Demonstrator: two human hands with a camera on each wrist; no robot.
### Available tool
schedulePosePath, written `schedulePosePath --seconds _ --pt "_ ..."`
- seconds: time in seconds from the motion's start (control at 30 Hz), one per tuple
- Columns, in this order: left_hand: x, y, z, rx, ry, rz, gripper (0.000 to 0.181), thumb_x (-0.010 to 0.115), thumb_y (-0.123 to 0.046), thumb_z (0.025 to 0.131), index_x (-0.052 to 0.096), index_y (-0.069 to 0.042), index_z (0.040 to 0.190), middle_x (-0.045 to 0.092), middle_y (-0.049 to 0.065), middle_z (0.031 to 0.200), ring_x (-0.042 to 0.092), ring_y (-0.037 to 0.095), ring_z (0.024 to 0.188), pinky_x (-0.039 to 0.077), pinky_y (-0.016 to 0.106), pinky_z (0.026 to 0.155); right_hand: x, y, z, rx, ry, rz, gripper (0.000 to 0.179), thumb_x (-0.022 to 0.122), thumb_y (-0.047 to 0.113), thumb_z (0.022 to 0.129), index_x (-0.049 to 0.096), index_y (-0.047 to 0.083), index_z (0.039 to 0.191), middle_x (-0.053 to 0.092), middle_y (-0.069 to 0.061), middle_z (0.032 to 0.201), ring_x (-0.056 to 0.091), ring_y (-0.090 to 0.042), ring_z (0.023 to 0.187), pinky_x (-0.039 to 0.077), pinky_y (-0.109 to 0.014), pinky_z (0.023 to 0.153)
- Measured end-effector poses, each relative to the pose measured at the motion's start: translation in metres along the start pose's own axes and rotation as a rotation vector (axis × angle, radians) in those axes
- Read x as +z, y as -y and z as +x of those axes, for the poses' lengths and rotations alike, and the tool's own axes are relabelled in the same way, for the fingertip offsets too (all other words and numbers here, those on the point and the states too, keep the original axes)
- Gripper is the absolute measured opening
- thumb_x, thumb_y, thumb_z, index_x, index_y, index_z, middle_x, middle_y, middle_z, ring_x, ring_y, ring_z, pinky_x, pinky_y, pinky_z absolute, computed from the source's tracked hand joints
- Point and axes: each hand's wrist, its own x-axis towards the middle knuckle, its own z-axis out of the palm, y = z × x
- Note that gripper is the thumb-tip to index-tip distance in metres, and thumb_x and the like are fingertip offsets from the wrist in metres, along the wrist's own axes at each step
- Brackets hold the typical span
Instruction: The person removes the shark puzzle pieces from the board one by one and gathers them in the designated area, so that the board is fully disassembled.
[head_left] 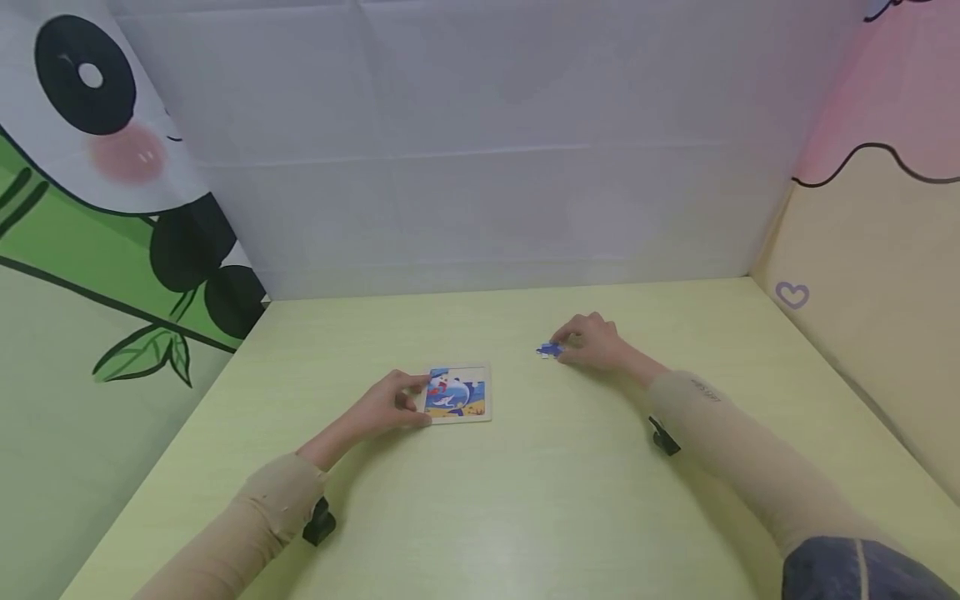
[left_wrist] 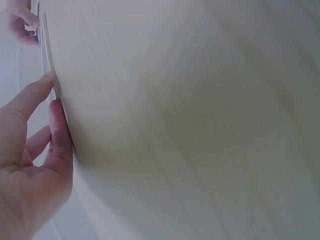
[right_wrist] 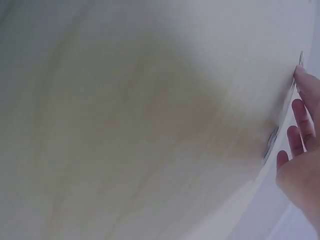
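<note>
A small square jigsaw puzzle (head_left: 456, 393) in a pale frame lies on the table, its picture a blue dolphin scene with a sandy bottom. My left hand (head_left: 390, 402) grips its left side, thumb near the bottom corner and a finger near the top. From the left wrist, the left hand (left_wrist: 40, 145) is seen pinching the thin edge of the frame. To the right of the puzzle, my right hand (head_left: 591, 342) pinches a blue and white puzzle piece (head_left: 550, 350) low at the tabletop. In the right wrist view, another flat piece (right_wrist: 271, 142) lies below the curled fingers.
The pale yellow table (head_left: 525, 500) runs back to a white cloth wall (head_left: 480, 167). Printed side panels stand left (head_left: 75, 400) and right (head_left: 870, 267). A black clip-like device (head_left: 320, 522) hangs under the left sleeve, another (head_left: 663, 437) under the right.
</note>
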Motion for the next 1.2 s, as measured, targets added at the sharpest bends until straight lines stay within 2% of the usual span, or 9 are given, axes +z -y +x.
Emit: schedulePosePath --seconds 0.37,0.8,1.2 --pt "0.001 0.004 0.002 -0.011 -0.009 0.009 0.074 0.081 -0.020 0.082 0.048 -0.009 0.147 0.051 0.015 0.127 0.057 0.015 0.087 0.048 0.023 0.071 -0.008 -0.023 -0.012 0.029 0.011 0.037 0.035 0.071 0.030 0.089 0.069 0.019 0.122 0.059 -0.012 0.133 0.039 -0.037 0.122 0.024 -0.061 0.102" --pt "0.001 0.004 0.002 -0.010 -0.009 0.003 0.073 0.081 -0.021 0.082 0.048 -0.009 0.146 0.051 0.014 0.127 0.057 0.016 0.088 0.048 0.024 0.071 -0.015 -0.024 -0.022 0.032 0.040 0.094 0.035 0.070 0.029 0.091 0.068 0.019 0.124 0.054 -0.015 0.140 0.037 -0.045 0.134 0.019 -0.072 0.106" --pt "0.000 0.004 0.000 -0.005 -0.004 0.002 0.073 0.081 -0.020 0.082 0.048 -0.009 0.146 0.052 0.014 0.126 0.058 0.015 0.089 0.048 0.024 0.073 -0.016 -0.025 -0.021 0.029 0.057 0.085 0.036 0.070 0.030 0.091 0.067 0.019 0.125 0.053 -0.016 0.142 0.037 -0.046 0.135 0.021 -0.072 0.105"
